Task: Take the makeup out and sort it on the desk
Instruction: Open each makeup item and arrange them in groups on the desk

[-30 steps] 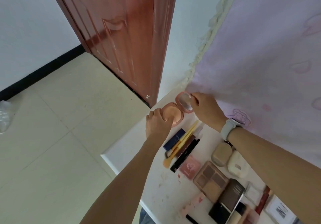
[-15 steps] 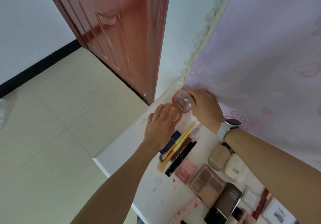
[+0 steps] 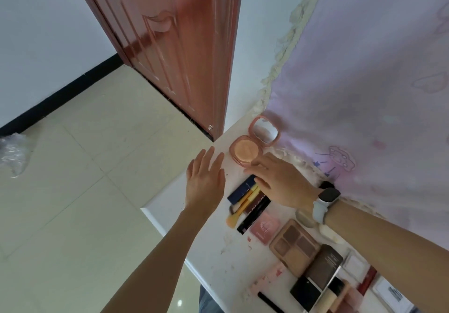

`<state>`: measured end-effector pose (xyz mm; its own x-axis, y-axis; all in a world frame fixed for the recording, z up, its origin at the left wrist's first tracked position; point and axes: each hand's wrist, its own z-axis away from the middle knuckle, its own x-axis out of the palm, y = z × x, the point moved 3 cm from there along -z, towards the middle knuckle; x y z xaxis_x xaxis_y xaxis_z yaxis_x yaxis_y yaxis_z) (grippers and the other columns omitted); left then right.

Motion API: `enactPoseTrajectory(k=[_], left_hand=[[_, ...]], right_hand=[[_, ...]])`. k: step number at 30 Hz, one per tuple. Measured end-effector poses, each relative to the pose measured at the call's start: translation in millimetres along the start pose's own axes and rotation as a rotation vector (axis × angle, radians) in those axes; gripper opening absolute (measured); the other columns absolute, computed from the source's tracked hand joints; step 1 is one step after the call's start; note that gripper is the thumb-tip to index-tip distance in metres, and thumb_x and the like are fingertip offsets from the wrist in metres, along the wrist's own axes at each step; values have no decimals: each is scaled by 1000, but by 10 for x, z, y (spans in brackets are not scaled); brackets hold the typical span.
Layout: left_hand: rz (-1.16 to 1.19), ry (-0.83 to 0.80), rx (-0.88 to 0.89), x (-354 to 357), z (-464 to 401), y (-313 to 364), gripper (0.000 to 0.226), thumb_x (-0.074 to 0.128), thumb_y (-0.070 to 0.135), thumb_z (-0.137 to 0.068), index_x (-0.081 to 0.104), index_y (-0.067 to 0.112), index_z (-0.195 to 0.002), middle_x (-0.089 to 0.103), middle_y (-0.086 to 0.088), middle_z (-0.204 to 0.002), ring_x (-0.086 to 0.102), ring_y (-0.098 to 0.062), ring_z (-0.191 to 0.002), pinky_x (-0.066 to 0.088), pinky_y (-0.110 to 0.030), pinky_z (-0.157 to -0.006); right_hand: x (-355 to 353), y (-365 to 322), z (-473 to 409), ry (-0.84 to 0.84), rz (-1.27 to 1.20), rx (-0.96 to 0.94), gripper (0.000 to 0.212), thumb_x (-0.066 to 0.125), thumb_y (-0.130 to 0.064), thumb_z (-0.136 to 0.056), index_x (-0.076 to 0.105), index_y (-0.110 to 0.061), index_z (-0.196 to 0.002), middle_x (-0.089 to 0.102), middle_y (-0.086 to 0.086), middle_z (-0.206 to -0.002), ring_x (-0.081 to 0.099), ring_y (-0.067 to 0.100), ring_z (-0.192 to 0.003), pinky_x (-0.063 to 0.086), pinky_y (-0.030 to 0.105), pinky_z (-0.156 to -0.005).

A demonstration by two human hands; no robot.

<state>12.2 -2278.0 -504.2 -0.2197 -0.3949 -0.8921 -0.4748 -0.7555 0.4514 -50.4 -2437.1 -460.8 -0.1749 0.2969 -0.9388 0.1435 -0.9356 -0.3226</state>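
Note:
A pink round compact (image 3: 245, 152) lies open at the far corner of the white desk (image 3: 170, 205), its mirrored lid (image 3: 264, 131) leaning against the lilac cloth. My left hand (image 3: 206, 181) hovers flat beside it, fingers spread, holding nothing. My right hand (image 3: 279, 181), with a watch on the wrist, rests with fingers apart just below the compact, over the top ends of a blue tube (image 3: 240, 190), a yellow-handled brush (image 3: 239, 211) and dark pencils (image 3: 254, 215). Further along the desk lie a pink square case (image 3: 264, 227) and a brown eyeshadow palette (image 3: 294, 244).
A lilac cloth (image 3: 364, 94) with a lace edge hangs along the desk's right side. A red-brown door (image 3: 170, 45) stands behind the desk corner. Beige floor tiles (image 3: 73, 191) lie left of the desk edge. More dark boxes and cases (image 3: 323, 271) crowd the near right.
Both hands have let go of the compact and drawn back towards me. It now lies open on the desk with its lid propped up.

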Motion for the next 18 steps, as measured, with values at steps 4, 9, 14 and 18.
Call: enactPoseTrajectory(k=[4,9,14,18], left_hand=[[-47,4,-113,-10,404,-177,36,55,13,-90,54,10,-126,49,-12,-137,39,-32,-131,28,-52,-106],[-105,-149,-83,100,704,-273,46,39,25,-97,32,16,-142,19,-7,-153,2,-23,-142,-3,-42,-115],[-73,-185,-101,124,701,-290,48,29,29,-99,21,21,-146,5,-1,-156,-17,-14,-138,-17,-35,-113],[85,-168,-169,64,666,-253,45,37,26,-97,32,21,-142,13,1,-155,-5,-15,-143,-13,-33,-114]], right_hand=[[228,-107,-56,-148,135,-167,28,46,-25,-93,55,-20,-119,50,1,-121,42,21,-115,35,35,-88],[347,-124,-157,-201,248,-154,31,37,-31,-96,52,-20,-120,46,-3,-121,35,18,-115,28,30,-88],[374,-144,-159,-233,324,-183,31,35,-32,-98,51,-15,-118,46,0,-122,36,20,-113,28,30,-89],[347,-170,-121,-196,366,-180,32,34,-34,-97,50,-11,-113,49,3,-120,41,23,-112,30,33,-91]])
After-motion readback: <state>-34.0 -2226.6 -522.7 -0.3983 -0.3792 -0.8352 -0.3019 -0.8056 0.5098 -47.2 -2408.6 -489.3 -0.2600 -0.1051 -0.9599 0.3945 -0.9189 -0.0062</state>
